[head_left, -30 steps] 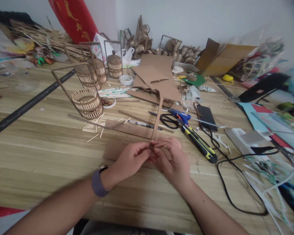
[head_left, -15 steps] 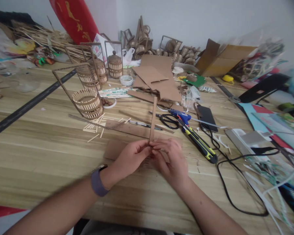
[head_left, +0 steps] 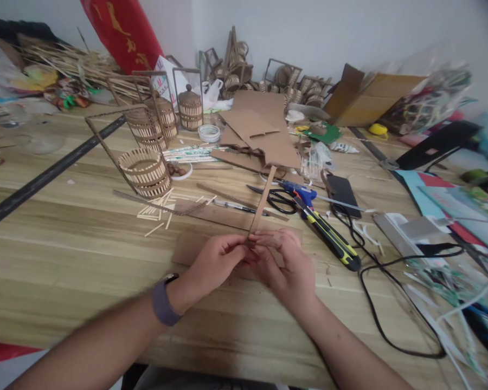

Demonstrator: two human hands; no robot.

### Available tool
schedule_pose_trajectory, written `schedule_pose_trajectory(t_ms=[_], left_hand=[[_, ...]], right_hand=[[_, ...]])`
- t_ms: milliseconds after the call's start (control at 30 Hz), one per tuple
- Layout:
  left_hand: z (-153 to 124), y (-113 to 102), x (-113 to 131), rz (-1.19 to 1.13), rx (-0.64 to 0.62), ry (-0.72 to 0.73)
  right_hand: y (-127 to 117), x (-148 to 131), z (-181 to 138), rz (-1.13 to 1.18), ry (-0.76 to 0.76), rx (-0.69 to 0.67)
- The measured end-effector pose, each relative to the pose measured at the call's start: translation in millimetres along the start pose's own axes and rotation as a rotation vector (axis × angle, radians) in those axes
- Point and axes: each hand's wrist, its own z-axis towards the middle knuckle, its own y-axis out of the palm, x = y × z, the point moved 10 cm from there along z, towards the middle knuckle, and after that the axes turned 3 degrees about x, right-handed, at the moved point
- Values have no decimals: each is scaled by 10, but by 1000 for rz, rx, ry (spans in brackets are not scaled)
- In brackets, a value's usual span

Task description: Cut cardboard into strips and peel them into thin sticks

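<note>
one narrow cardboard strip (head_left: 262,199) has its near end pinched in the thumbs and fingertips of your left hand (head_left: 213,265) and right hand (head_left: 288,265), which meet there. its long free part points away from you, slanting right, beyond your fingertips. a flat cardboard piece (head_left: 186,247) lies under your hands, a pen (head_left: 232,205) farther out, a utility knife (head_left: 329,237) to the right.

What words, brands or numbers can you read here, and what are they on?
None can be quoted with certainty.
Red banner: gold characters, blurred, cut off by the picture's top edge.
White box: coloured print, too blurred.
White bottle: markings too small.
White strips: green marks, too small to read.
No other text is legible.
</note>
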Motion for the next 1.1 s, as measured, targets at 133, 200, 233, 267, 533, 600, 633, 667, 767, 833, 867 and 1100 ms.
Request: schedule_pose_trajectory(t_ms=[133,200,233,267,533,600,633,667,767,833,867,1100], left_hand=[[-9,6,34,74,-23,33],[-9,6,52,71,-18,39],[-8,9,58,58,-18,38],[-5,13,61,41,-20,35],[24,-19,62,32,1,73],[19,-3,46,30,-7,61],[15,9,45,29,-13,57],[10,19,49,28,-17,53],[2,27,59,27,-13,38],[2,18,54,39,-6,28],[3,11,55,50,-3,33],[-4,21,61,113,-46,94]], right_hand=[[-43,52,2,32,56,36],[-34,9,1,30,6,35],[-25,-20,-1,27,-26,33],[-16,-48,-4,23,-57,32],[107,-83,-20,-71,-105,-29],[101,-84,-22,-88,-111,-25],[92,-85,-23,-94,-115,-20],[84,-87,-24,-99,-118,-18],[75,-82,-30,-102,-113,-29],[63,-79,-31,-94,-103,-31],[52,-77,-30,-89,-96,-25],[-17,10,-8,-18,13,20]])
